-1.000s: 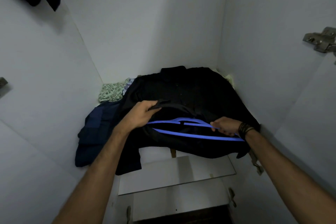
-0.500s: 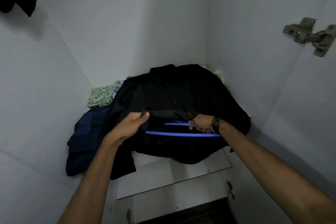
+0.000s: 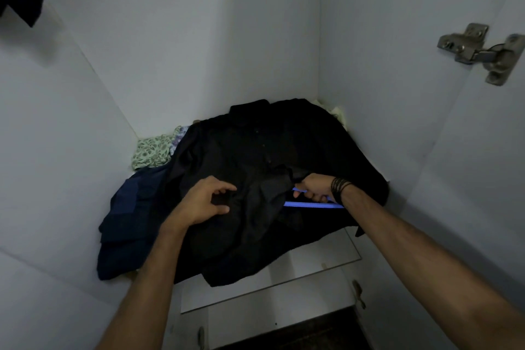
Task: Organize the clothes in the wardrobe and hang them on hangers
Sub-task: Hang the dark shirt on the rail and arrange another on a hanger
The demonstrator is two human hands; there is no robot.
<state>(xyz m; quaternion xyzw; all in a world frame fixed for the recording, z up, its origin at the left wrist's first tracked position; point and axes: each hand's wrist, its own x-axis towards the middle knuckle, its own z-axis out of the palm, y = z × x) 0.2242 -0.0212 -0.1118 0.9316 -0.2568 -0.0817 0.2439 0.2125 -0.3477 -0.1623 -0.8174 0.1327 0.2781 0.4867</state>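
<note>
Left hand (image 3: 203, 203) on black shirt (image 3: 255, 156), fingers curled, pinching fabric. Right hand (image 3: 314, 187) grips blue hanger (image 3: 312, 204), which is partly tucked under shirt. Shirt spread over clothes pile on wardrobe shelf (image 3: 321, 260). Navy garment (image 3: 125, 224) left; floral cloth (image 3: 152, 150) behind. Door hinge (image 3: 480, 51) upper right.

Both forearms are bare, sleeveless; the right wrist wears stacked thin black bracelets (image 3: 339, 189).

Matt black cloth shirt (image 3: 255, 150), seemingly plastic blue hanger (image 3: 312, 204), shiny metal hinge (image 3: 480, 51).
</note>
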